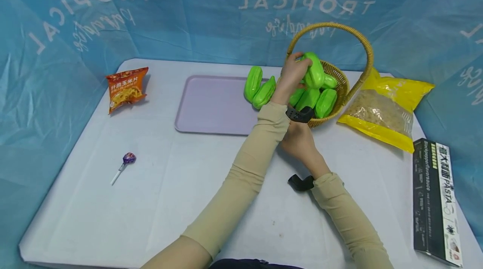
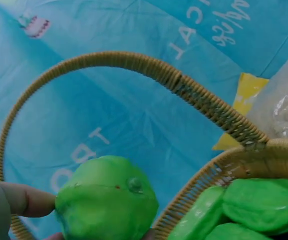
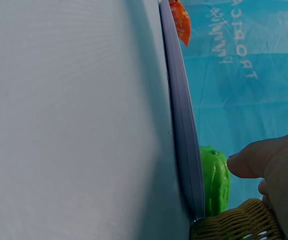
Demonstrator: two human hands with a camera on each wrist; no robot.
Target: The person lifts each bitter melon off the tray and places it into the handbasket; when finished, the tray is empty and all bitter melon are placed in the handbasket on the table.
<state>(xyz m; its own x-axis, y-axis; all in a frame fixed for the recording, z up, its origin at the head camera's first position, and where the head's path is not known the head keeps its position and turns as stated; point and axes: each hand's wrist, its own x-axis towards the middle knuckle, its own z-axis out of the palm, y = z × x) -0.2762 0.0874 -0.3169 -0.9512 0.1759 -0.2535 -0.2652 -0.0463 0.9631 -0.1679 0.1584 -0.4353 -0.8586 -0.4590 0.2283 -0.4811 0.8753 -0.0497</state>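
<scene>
My left hand (image 1: 292,74) pinches a bright green ridged vegetable (image 1: 313,71) over the wicker basket (image 1: 341,80). In the left wrist view, a fingertip presses the side of that vegetable (image 2: 106,200), which hides the other fingers. More green vegetables (image 1: 325,103) of the same kind are in the basket. My right hand (image 1: 299,141) holds the basket's near left side; the left wrist covers part of it in the head view. From the right wrist, its thumb (image 3: 251,160) shows beside the woven rim (image 3: 238,222). Two green vegetables (image 1: 258,87) lie at the right end of the lilac tray (image 1: 215,105).
The basket's tall arched handle (image 1: 328,25) rises over its opening. Right of the basket lie a yellow bag (image 1: 385,109) and a black-and-white pasta box (image 1: 435,202). An orange snack bag (image 1: 127,88) and a lollipop (image 1: 129,158) are on the left. Blue cloth surrounds the white table.
</scene>
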